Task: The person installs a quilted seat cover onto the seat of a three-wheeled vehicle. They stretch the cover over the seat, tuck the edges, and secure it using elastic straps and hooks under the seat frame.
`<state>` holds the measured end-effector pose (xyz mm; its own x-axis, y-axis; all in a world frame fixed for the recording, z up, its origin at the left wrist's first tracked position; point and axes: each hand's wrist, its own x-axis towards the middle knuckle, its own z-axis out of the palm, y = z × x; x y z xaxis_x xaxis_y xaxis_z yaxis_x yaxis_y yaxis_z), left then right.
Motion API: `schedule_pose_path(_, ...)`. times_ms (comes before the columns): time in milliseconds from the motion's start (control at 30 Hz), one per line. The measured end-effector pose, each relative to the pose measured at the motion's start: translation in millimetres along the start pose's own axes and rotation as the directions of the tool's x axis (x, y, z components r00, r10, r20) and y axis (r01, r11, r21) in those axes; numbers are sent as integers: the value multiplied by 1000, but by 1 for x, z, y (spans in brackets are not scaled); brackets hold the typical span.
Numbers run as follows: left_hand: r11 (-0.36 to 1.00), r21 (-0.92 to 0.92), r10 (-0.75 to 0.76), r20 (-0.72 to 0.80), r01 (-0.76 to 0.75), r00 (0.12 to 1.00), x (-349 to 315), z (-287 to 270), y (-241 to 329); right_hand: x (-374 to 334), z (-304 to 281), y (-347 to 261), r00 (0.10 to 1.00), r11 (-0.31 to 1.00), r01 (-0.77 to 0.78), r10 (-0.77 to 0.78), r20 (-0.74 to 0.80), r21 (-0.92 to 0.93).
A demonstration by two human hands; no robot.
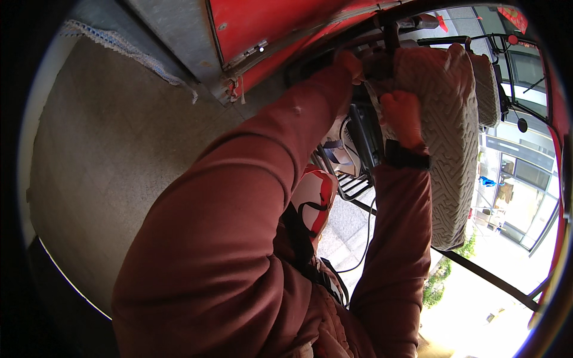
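A seat cushion in a grey-beige fabric seat cover (449, 137) with a raised geometric pattern stands tall in the right half of the head view. My right hand (403, 114), with a dark band at the wrist, is closed in a fist on the cover's left edge. Farther off, my left hand (351, 64) reaches to the dark area beside the cushion's far end. Its fingers look curled, but what they hold is lost in shadow.
A red metal panel with a hinge (253, 52) is at the far left of my hands. Below them are a black rack (353, 186) and a red-edged bag (316, 197). A second patterned cushion (486, 89) stands behind the first. Black bars with a mirror (522, 125) are at right.
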<state>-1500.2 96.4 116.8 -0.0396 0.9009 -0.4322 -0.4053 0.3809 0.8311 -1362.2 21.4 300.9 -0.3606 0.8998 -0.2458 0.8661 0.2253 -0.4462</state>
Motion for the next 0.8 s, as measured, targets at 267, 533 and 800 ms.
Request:
schedule_pose_path(267, 923, -383, 26, 133, 27, 991, -34, 15, -14, 15, 70, 26, 912, 915, 296, -356, -206, -273)
schedule_pose_path(533, 696, 504, 418, 295, -512, 859, -21, -17, -34, 44, 108, 23, 971, 891, -35, -76, -226, -454)
schedule_pose_path(800, 961, -176, 243, 179, -212, 953, -45, -17, -30, 55, 112, 45, 924, 922, 147, -257, -283, -358)
